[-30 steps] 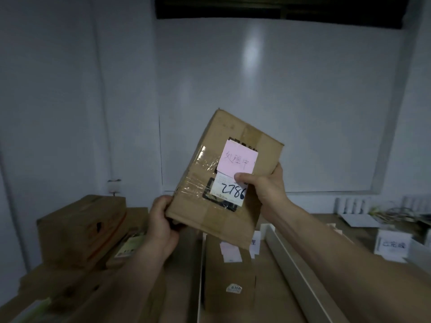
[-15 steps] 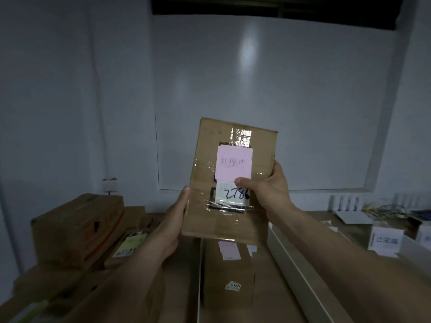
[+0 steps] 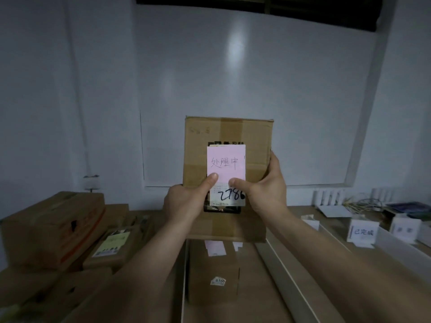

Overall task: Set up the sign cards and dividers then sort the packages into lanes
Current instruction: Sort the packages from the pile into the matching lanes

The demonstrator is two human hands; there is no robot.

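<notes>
Cardboard crowds the left of my view: a pile of boxes [image 3: 53,229] waits unsorted on the surface [image 3: 333,248]. Next comes the left grip [image 3: 184,203], closed on the lower left corner of the box [image 3: 228,136] that I hold upright in the air. Its thumb presses the bottom of the pink note [image 3: 225,164]. The right grip [image 3: 268,190] wraps the box's right edge, with its thumb on the same note just above the white label [image 3: 231,198].

Both grips sit low on the box, so I judge it top-heavy. A slack finger could let it tip and drop onto the second box [image 3: 213,273], which lies in the lane right below. The two thumbs could also drag the note loose or crooked, and a box without its note easily goes to the wrong lane. To the right, the white divider [image 3: 286,276] lies near, and a careless lowering could knock it askew. The sign card [image 3: 362,231] beyond it could topple too.

A second ago the box leaned to the right; now it stands square to me. The left thumb was at the bottom corner then and now rests on the note.
</notes>
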